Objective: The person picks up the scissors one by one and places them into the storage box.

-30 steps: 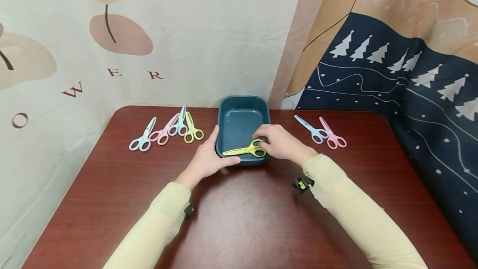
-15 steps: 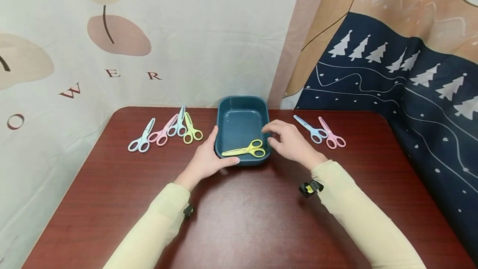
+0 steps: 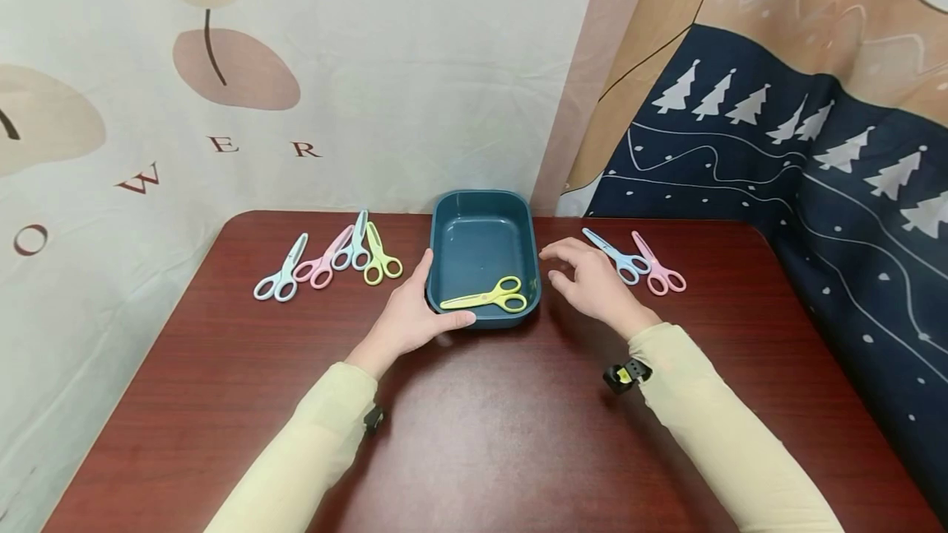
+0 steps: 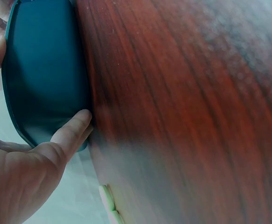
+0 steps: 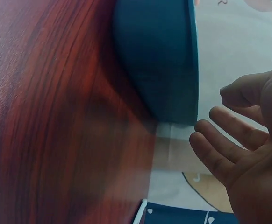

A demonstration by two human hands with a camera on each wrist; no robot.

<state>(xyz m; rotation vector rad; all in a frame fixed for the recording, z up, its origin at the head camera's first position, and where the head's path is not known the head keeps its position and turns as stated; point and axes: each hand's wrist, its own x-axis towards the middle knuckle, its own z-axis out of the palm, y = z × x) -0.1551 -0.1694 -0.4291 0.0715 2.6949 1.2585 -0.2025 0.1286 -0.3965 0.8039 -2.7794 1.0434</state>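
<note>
A dark teal plastic tray (image 3: 481,249) stands at the back middle of the table. Yellow scissors (image 3: 483,298) lie inside it along the near end, handles to the right. My left hand (image 3: 406,321) holds the tray's near left corner, thumb across the front and fingers along the left side. In the left wrist view, that hand's fingers (image 4: 73,132) press the teal wall. My right hand (image 3: 590,280) hovers just right of the tray, holding nothing. Its fingers (image 5: 213,154) are loosely bent and apart from the tray in the right wrist view. Blue scissors (image 3: 606,246) lie just beyond it.
Pink scissors (image 3: 645,250) lie beside the blue pair at right. To the left are pale blue scissors (image 3: 291,257), pink scissors (image 3: 333,253), light blue scissors (image 3: 359,235) and green scissors (image 3: 375,243). A cloth backdrop (image 3: 385,64) hangs behind the dark red table (image 3: 474,434).
My right hand has let go of the yellow scissors in the tray and moved right, out over the tray's right rim. The left hand has stayed at the tray's corner.
</note>
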